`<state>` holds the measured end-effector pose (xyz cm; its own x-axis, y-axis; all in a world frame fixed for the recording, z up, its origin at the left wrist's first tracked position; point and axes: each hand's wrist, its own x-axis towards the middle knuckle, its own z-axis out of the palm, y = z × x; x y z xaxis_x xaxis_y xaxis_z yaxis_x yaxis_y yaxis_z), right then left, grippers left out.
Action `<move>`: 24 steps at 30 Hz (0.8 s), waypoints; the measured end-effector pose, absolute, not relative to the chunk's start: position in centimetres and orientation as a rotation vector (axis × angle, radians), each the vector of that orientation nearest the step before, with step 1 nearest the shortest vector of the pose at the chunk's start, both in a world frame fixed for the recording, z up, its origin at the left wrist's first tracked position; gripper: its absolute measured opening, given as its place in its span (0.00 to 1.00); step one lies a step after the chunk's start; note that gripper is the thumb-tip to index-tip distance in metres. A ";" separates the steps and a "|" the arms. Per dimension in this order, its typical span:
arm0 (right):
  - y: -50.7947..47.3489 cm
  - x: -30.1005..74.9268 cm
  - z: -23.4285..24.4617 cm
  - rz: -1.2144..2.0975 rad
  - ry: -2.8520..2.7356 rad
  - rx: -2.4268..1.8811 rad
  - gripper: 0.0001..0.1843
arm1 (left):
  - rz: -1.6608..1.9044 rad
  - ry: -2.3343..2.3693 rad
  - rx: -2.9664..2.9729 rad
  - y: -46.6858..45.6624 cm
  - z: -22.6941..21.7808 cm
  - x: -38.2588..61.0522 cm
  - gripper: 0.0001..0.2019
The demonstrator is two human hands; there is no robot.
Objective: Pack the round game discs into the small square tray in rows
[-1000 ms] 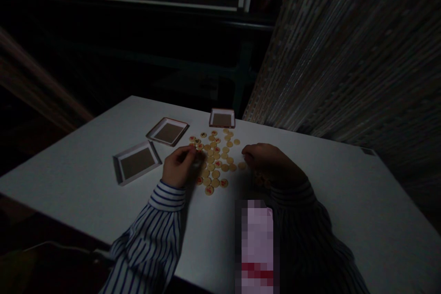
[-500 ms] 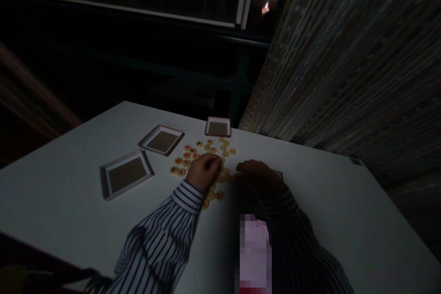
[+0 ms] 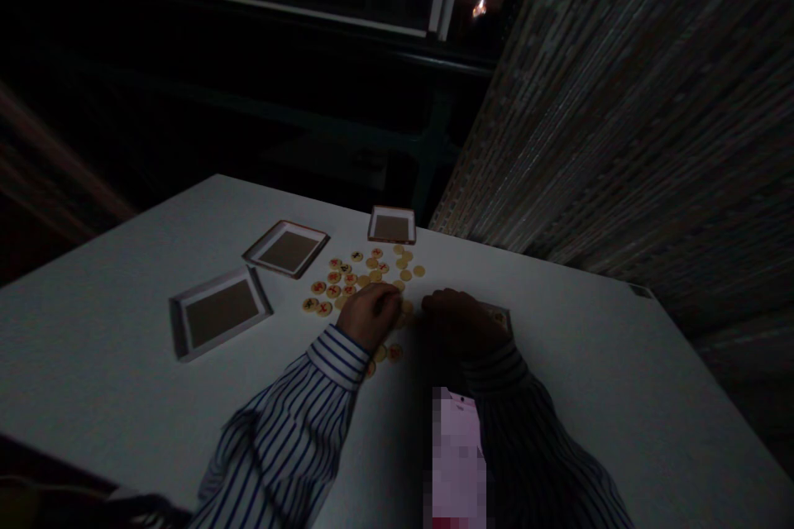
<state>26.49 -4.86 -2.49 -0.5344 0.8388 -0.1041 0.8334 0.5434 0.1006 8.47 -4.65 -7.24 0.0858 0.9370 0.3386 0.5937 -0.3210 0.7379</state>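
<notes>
My left hand [image 3: 370,316] is over the near side of a loose spread of round wooden Chinese chess pieces [image 3: 333,291]. Its fingers are curled together, and whatever may be in them is hidden. Several pieces show red or black characters; others lie plain side up. Just to the right, in deep shadow, is my right hand [image 3: 464,321], its fingers bent inward toward the left hand. What it holds, if anything, does not show. Beneath and behind it a small box [image 3: 499,316] with at least one marked piece is partly covered by the hand.
Shallow trays stand on the white table [image 3: 112,297]: a near-left tray [image 3: 264,285], a brown-edged tray [image 3: 285,248] behind it, and a small tray [image 3: 392,227] at the back. A lit phone [image 3: 457,455] is by my right forearm. A string curtain [image 3: 589,140] hangs beyond the right edge.
My right hand has shifted slightly, baring more of the small box behind it. The left hand has dipped a little, still curled. The view has tilted slightly.
</notes>
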 end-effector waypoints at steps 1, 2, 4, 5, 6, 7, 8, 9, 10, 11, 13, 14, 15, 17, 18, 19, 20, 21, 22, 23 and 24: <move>-4.8 26.5 -2.4 0.050 2.643 1.438 0.10 | 1.119 1.505 1.962 -4.7 -7.3 8.5 0.10; -4.6 26.6 -2.4 0.042 2.659 1.437 0.09 | 1.123 1.501 1.968 -4.7 -7.3 8.5 0.10; -4.3 26.8 -2.3 -0.011 2.713 1.412 0.10 | 1.134 1.484 1.987 -4.7 -7.5 8.5 0.10; -4.0 26.9 -2.3 -0.058 2.749 1.390 0.10 | 1.142 1.475 1.996 -4.7 -7.5 8.5 0.09; -3.8 27.1 -2.3 -0.118 2.787 1.368 0.09 | 1.149 1.468 1.999 -4.7 -7.6 8.5 0.09; -3.5 27.3 -2.3 -0.178 2.831 1.350 0.09 | 1.153 1.462 1.998 -4.6 -7.6 8.5 0.09; -3.3 27.5 -2.4 -0.216 2.882 1.340 0.09 | 1.157 1.458 1.995 -4.6 -7.7 8.5 0.09; -3.1 27.6 -2.4 -0.248 2.931 1.335 0.09 | 1.159 1.454 1.992 -4.7 -7.7 8.5 0.09; -3.0 27.8 -2.3 -0.278 2.971 1.337 0.09 | 1.156 1.448 1.993 -4.7 -7.8 8.5 0.09; -2.9 27.9 -2.3 -0.312 3.004 1.344 0.09 | 1.151 1.440 1.995 -4.7 -7.8 8.6 0.09; -2.9 28.1 -2.0 -0.420 3.047 1.352 0.09 | 1.137 1.407 1.997 -4.9 -7.6 8.7 0.09; -3.0 28.2 -1.8 -0.491 3.065 1.346 0.09 | 1.130 1.381 1.998 -5.0 -7.5 8.8 0.10; -3.0 28.2 -1.6 -0.573 3.085 1.331 0.08 | 1.123 1.357 1.997 -5.1 -7.4 8.9 0.10; -3.1 28.3 -1.2 -0.750 3.129 1.271 0.08 | 1.113 1.319 2.001 -5.4 -7.2 9.0 0.10; -3.2 28.4 -1.1 -0.828 3.148 1.241 0.08 | 1.111 1.306 2.005 -5.5 -7.1 9.1 0.10; -3.3 28.4 -0.9 -0.897 3.160 1.215 0.09 | 1.112 1.301 2.005 -5.6 -7.1 9.2 0.10; -3.4 28.4 -0.8 -0.957 3.164 1.194 0.10 | 1.116 1.299 2.001 -5.6 -7.0 9.3 0.10; -3.4 28.4 -0.8 -1.006 3.161 1.180 0.10 | 1.126 1.296 1.993 -5.7 -7.0 9.3 0.10; -3.5 28.3 -0.7 -1.041 3.154 1.173 0.11 | 1.139 1.292 1.979 -5.7 -7.0 9.3 0.10; -3.5 28.3 -0.7 -1.064 3.150 1.172 0.12 | 1.157 1.289 1.962 -5.7 -7.0 9.3 0.09; -3.5 28.2 -0.6 -1.074 3.150 1.177 0.12 | 1.178 1.283 1.944 -5.7 -7.0 9.3 0.09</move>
<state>28.24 -3.54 -0.62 -0.7116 0.6879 0.1428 0.4575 0.6080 -0.6489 9.32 -5.72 -7.02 0.1709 0.9104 0.3768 0.4528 -0.4122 0.7906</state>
